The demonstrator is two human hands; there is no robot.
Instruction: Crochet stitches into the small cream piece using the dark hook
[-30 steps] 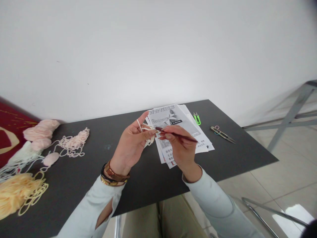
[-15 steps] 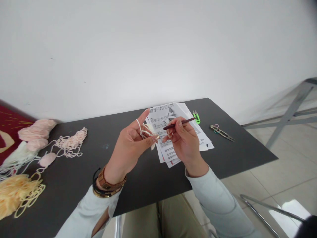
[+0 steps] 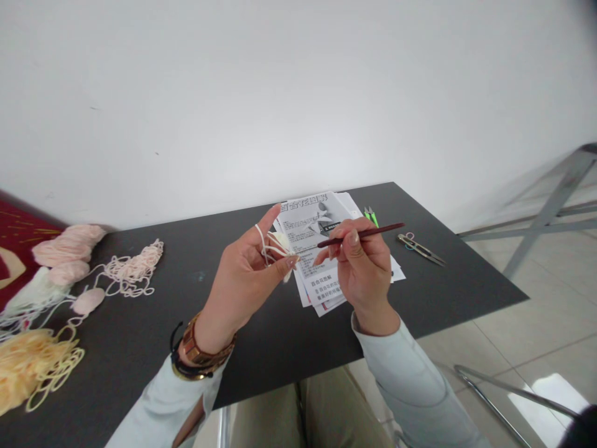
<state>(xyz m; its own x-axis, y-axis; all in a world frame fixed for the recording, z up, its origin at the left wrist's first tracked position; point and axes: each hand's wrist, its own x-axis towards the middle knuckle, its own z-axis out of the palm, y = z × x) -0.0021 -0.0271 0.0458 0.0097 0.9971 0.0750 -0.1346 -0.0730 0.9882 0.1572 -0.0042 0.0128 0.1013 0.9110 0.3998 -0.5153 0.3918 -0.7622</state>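
Observation:
In the head view, my left hand point(image 3: 249, 274) pinches a small piece of cream yarn point(image 3: 278, 241) between thumb and fingers. A strand loops round the raised index finger. My right hand point(image 3: 366, 267) grips a dark red crochet hook point(image 3: 382, 230) like a pen, its tip pointing left toward the yarn and apart from it. Beneath both hands lie printed pattern sheets point(image 3: 310, 236) with a flower picture; the right hand covers part of them. What the left fingertips hold is partly hidden by the thumb.
On the left of the black table point(image 3: 186, 323) lie pink yarn point(image 3: 69, 244), a loose pink tangle point(image 3: 135, 267), white yarn point(image 3: 35, 292) and yellow yarn point(image 3: 35, 367). To the right are green-handled snips point(image 3: 371, 216) and metal thread snips point(image 3: 421, 250). A white wall point(image 3: 233, 106) stands behind.
My right hand has moved right with the crochet hook, widening the gap from the yarn. The hook now lies nearer to level. My left hand has stayed nearly in place.

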